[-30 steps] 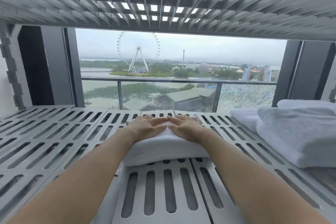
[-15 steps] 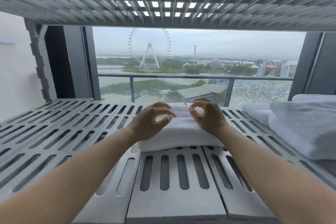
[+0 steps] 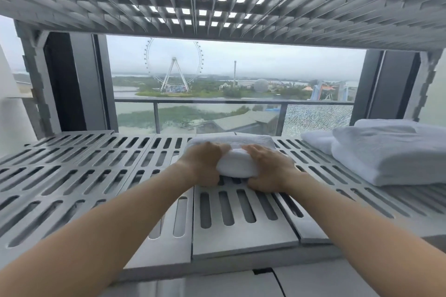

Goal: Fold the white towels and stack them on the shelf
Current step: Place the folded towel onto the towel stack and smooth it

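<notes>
Head view: both hands, left and right, clamped on near corners of folded towel, mid-shelf, long axis left-right, stack well right, right hand nearer.

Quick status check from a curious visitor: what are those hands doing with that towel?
Left hand and right hand both clamped on folded towel, mid-shelf. Towel stack sits to the right, apart. Nothing in the way.

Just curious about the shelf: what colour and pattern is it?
Light grey shelf, pierced by rows of long rounded slots; the head view shows it best.
</notes>
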Tool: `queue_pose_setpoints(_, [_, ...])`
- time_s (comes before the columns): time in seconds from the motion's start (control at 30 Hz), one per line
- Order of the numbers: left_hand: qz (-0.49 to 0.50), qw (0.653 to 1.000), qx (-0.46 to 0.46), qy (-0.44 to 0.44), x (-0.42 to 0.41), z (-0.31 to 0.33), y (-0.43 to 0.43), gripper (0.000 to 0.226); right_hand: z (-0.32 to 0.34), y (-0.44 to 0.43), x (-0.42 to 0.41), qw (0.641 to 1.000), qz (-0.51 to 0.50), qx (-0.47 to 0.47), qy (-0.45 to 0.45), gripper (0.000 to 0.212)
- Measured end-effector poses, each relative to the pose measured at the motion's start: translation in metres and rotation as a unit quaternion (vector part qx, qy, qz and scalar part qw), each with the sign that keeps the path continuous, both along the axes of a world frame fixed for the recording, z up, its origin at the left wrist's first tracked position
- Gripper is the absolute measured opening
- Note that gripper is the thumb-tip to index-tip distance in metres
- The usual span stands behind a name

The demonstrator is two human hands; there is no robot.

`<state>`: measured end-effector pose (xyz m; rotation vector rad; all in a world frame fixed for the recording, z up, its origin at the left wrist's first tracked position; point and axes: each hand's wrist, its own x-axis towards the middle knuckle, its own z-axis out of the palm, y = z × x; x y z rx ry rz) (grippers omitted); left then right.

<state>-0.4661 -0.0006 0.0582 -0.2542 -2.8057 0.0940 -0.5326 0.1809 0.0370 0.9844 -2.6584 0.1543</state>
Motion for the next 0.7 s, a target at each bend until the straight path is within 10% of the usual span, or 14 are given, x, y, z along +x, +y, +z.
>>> queue_pose_setpoints(0.27, [-0.003,0.991,-0.061,0.118,0.018,-0.012,0.003,0.060,-0.002,-0.006,0.020,0.989,-0.084,-0.079,0.096,0.044])
queue_pose_setpoints(0.7, [0.007,0.980,-0.059,0.189,0.015,0.010,0.088,0.058,0.025,0.083,0.008,0.983,-0.028,-0.142,0.115,0.038])
